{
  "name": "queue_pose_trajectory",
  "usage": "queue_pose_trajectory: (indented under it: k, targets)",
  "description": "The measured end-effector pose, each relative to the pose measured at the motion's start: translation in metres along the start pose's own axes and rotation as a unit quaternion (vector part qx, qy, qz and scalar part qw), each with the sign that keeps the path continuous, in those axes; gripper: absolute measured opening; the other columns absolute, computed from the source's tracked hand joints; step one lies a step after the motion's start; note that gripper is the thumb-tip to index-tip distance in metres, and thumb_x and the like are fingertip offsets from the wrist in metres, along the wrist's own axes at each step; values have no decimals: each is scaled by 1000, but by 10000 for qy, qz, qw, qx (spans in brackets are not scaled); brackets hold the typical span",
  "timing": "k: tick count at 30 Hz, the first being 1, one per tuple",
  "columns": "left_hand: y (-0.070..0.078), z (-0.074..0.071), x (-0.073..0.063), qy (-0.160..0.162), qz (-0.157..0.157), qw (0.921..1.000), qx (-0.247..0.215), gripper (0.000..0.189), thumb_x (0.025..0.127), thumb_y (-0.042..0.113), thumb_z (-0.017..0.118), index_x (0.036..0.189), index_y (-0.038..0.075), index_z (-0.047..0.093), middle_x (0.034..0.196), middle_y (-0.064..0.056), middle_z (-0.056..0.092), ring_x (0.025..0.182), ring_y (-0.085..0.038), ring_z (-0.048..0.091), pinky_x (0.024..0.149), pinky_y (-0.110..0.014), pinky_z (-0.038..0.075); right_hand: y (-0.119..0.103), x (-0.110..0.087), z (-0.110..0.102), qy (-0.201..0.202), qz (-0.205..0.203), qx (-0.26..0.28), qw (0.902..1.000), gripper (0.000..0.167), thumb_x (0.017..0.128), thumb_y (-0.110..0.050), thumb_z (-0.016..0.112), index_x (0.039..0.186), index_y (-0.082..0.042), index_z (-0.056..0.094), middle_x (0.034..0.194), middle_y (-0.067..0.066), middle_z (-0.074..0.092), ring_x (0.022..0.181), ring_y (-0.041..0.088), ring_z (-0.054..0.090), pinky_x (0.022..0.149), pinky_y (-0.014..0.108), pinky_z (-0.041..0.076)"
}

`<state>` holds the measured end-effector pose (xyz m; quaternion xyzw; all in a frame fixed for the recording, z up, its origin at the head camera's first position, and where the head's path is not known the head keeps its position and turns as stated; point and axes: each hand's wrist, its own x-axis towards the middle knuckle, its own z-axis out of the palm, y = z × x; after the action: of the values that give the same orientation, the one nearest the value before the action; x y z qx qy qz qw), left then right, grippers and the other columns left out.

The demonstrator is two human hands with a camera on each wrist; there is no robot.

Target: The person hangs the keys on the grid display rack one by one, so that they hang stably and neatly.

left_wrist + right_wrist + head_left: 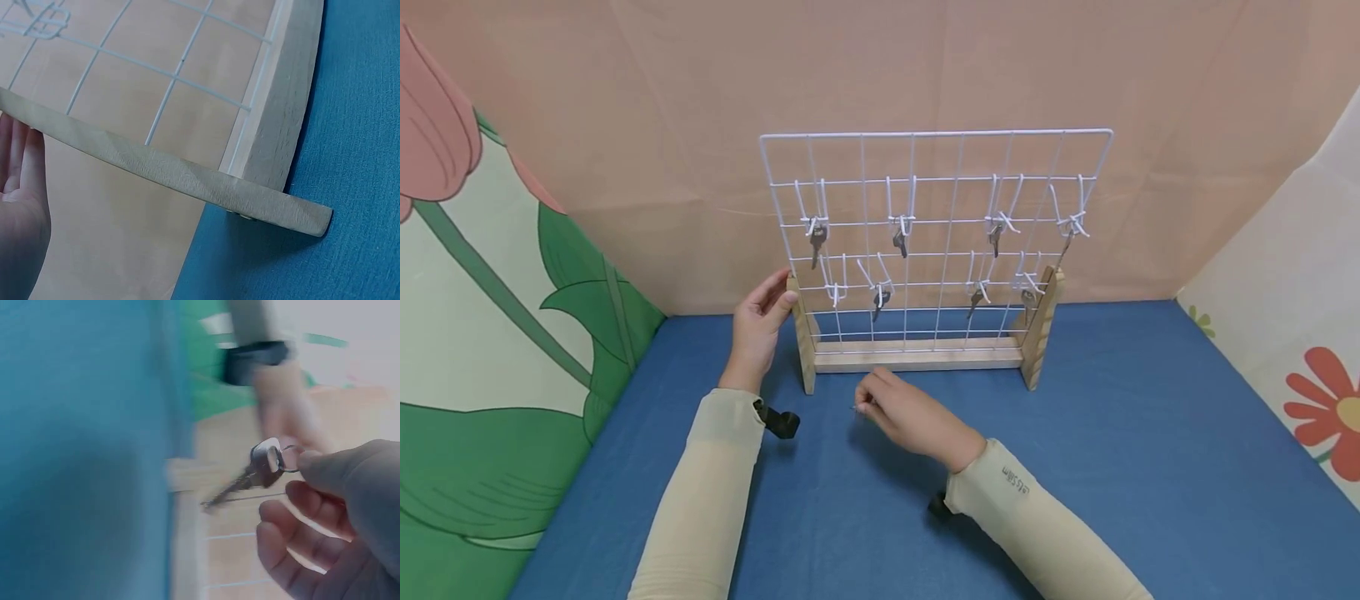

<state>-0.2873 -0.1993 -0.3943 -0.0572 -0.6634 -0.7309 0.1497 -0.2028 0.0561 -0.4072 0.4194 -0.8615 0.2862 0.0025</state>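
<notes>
Readable text: one small print only, on a sleeve.

The cream-coloured stretch sleeve on the right forearm (1045, 525) carries a short line of small dark print near the cuff (1012, 482); it lies at an angle to the camera and its letters are too small to make out with certainty. No other lettering, number or brand mark shows. The right wrist view is blurred, so any stamp on the small silver metal key (259, 470) cannot be told.
</notes>
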Motion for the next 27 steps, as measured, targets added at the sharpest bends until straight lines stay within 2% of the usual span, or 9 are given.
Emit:
queue_pose_trajectory:
  k: [5,7,9,13,15,17,20,24,27]
  targets:
    - [0,0,0,-26,-7,10000,-27,50,99,18,65,146,7,54,148,-12,52,132,-21,53,105,-25,47,-12,14,-20,1065,-48,921,9900,4,105,-12,56,104,-8,56,99,2,52,85,14,51,74,28,51]
    - [0,1,0,-4,-6,10000,-47,50,99,17,65,146,7,54,148,-13,52,131,-22,53,105,-25,47,-16,21,-22,1439,120,1379,9799,5,105,-12,56,105,-7,58,98,4,54,84,16,53,72,28,52]
    - [0,1,0,19,-8,10000,-50,50,99,17,65,146,7,54,148,-13,53,131,-22,53,105,-25,47,-20,29,-21,1745,377,2041,9625,5,105,-11,56,105,-6,58,96,6,55,81,21,56,69,27,53]
    - [1,2,-1,36,27,10000,-1,50,99,17,65,146,6,54,147,-13,53,130,-22,54,105,-25,47,-26,46,-15,2257,792,3332,9120,9,105,-8,55,108,0,58,85,11,57,69,28,56,60,27,51]
    - [1,2,-1,34,52,10000,-2,50,99,17,65,146,6,54,147,-14,53,130,-22,54,105,-25,48,-28,53,-12,2434,914,3821,8868,12,105,-8,55,110,3,58,81,12,57,66,25,56,59,25,52]
    - [0,2,-1,42,92,9999,27,50,99,17,65,146,5,54,147,-14,53,130,-22,55,104,-25,48,-29,60,-10,2560,997,4260,8620,14,105,-7,54,111,6,57,83,11,57,66,19,55,60,23,52]
    - [0,3,-1,53,148,9999,-2,49,99,16,65,145,4,54,146,-15,54,129,-22,56,104,-25,48,-31,67,-7,2653,1123,4990,8173,15,106,-8,53,112,5,57,91,10,57,69,13,54,62,19,52]
    - [-1,2,-1,52,179,9998,-48,50,98,17,66,145,4,54,146,-16,54,128,-21,56,103,-24,49,-33,73,-4,2729,1189,5807,7577,11,107,-10,51,108,0,56,95,9,57,71,12,53,64,18,50]
    - [-2,1,0,47,176,9998,-111,50,98,17,66,145,4,54,147,-17,53,128,-21,56,103,-24,49,-32,78,-2,2731,1245,6154,7288,10,108,-11,50,107,-3,56,96,7,57,72,12,53,65,19,49]
